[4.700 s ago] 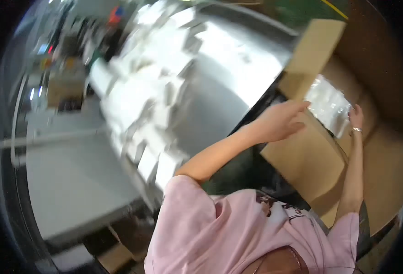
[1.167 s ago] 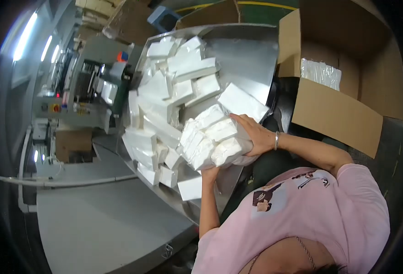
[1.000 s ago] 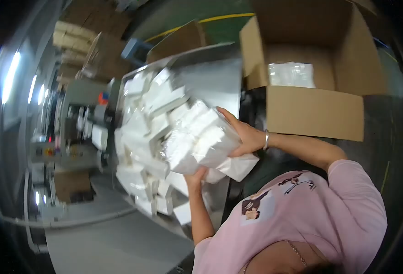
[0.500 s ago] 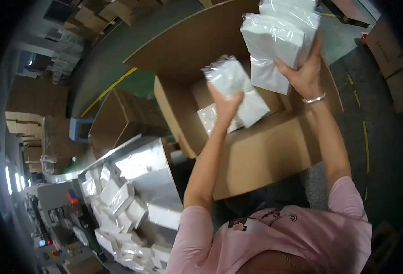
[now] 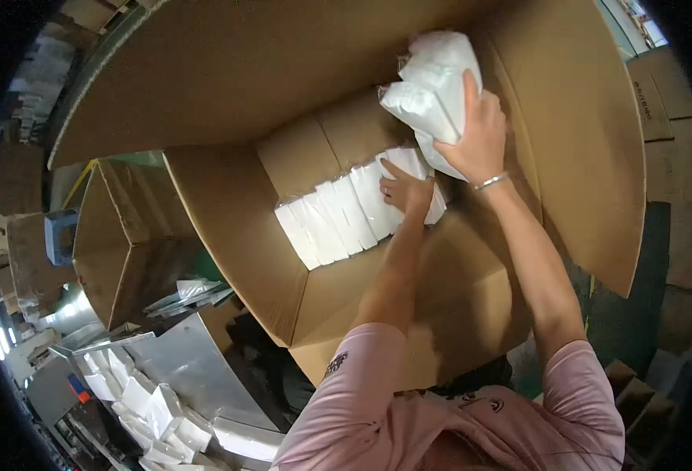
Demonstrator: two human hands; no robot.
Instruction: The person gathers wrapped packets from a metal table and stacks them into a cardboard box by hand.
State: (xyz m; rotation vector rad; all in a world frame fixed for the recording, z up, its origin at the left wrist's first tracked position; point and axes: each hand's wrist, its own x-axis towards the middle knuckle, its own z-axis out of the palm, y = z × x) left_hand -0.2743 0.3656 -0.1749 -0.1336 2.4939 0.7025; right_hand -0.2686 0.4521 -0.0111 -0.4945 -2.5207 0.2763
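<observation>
Inside a large open cardboard box (image 5: 228,212), a row of white plastic-wrapped packs (image 5: 330,220) stands along the bottom. My left hand (image 5: 407,191) lies on the right end of this row, its fingers spread over the packs. My right hand (image 5: 479,137) grips several wrapped white packs (image 5: 432,86) above the right part of the box, thumb on the near side and fingers along the top. Part of the row's right end is hidden by my left hand.
At the lower left a metal table (image 5: 204,369) bears a heap of white packs (image 5: 153,408). Another open cardboard box (image 5: 126,235) stands left of the large box, near a blue stool (image 5: 61,235). More cartons (image 5: 664,102) are stacked at the right. The large box's flaps stick outward.
The view has moved closer over the large box. My left hand has gone down with its packs onto the row and loosened its grip. My right hand has brought its packs inside the box.
</observation>
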